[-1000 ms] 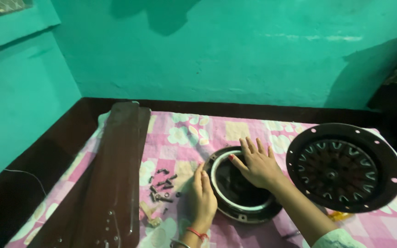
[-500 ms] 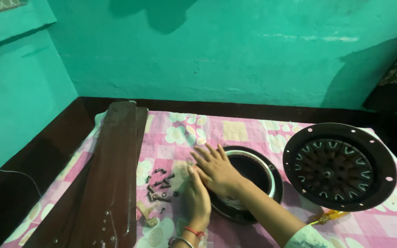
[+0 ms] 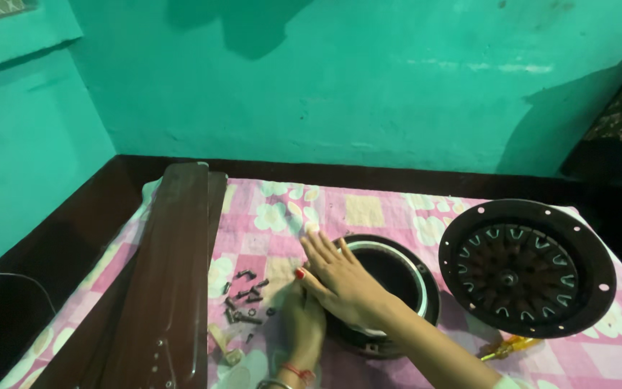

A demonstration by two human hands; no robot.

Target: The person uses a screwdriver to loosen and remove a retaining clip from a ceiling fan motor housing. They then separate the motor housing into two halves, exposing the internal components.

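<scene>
Two hands meet at the left rim of the round motor shell [image 3: 386, 288], which lies on the pink checked cloth [image 3: 282, 216] near its front edge.

Right hand [image 3: 343, 281]: fingers [image 3: 318, 248] straight and close together, laid flat across the shell's left rim, palm down; nothing gripped.

Left hand [image 3: 304, 324]: set edge-on against the shell's left side, just under the right hand; fingers mostly hidden, so whether they clasp anything cannot be told. A red thread and a bangle sit at the wrist.

Shell: dark outer ring, pale inner band, open hollow centre.

Left of the shell, just beside the hands: a loose scatter of small dark screws [image 3: 246, 295], with two or three small pale pieces nearer the front.

Further left of the shell: long brown fan blades [image 3: 167, 288], stacked, lying lengthwise.

Right of the shell: a dark round cover plate [image 3: 527, 266] with ribs and rim holes, lying apart. At its near edge, a yellow-handled screwdriver [image 3: 509, 348].

State of work, as judged: fan taken apart, with cover off, screws out, blades detached. Nothing reassembled.
</scene>
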